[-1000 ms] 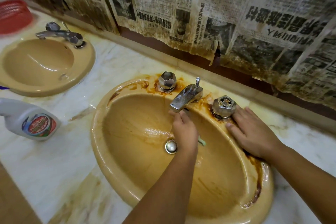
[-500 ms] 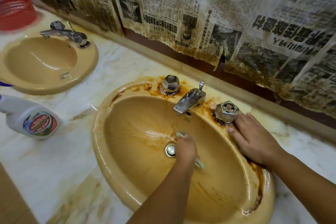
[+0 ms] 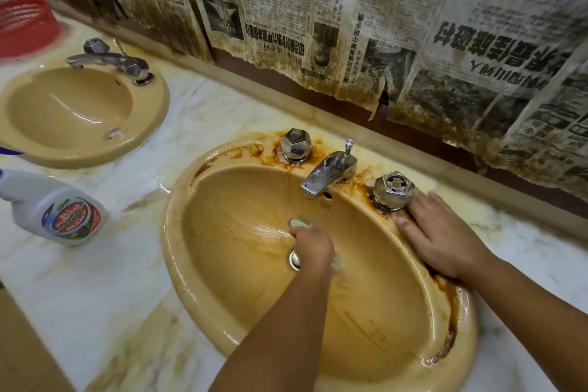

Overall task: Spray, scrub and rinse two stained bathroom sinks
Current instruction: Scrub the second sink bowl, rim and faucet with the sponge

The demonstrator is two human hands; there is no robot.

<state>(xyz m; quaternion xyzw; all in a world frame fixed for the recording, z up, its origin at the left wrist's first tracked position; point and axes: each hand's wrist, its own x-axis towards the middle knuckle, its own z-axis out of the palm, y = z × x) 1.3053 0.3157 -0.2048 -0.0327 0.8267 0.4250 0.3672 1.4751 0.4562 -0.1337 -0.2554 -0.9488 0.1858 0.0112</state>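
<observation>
My left hand is down in the near sink, fingers curled tight around a pale green scrubber pressed to the wet bowl just above the drain. My right hand lies flat with straight fingers on the back rim, fingertips touching the right knob.

The sink is tan and oval, set in a marble counter. Rusty brown stains ring both knobs and the spout, and a dark crust runs along the right rim. Faint brown streaks cross the bowl.

The far sink, to the left, looks glossy and far less stained.

A white bottle lies on its side between the sinks; its label reads "ALL PURPOSE CLEANER" and "BLEACH". Stained newspaper printed in Chinese characters covers the wall.
</observation>
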